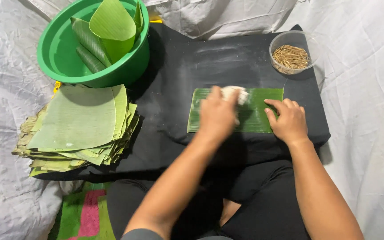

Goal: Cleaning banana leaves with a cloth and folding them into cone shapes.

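A rectangular banana leaf piece [254, 116] is laid flat on the black desk [178, 75], its long side across the person. It is pinned at its right end by the right hand [289, 121], whose grip is open with fingers spread, holding nothing, apparently so the leaf cannot slide. A white cloth wad [235, 94] is closed in the left hand [217, 115] and pressed onto the leaf. A leaf stack [78, 124], a green basin [58, 53] and a tub of sticks [291, 52] are set nearby.
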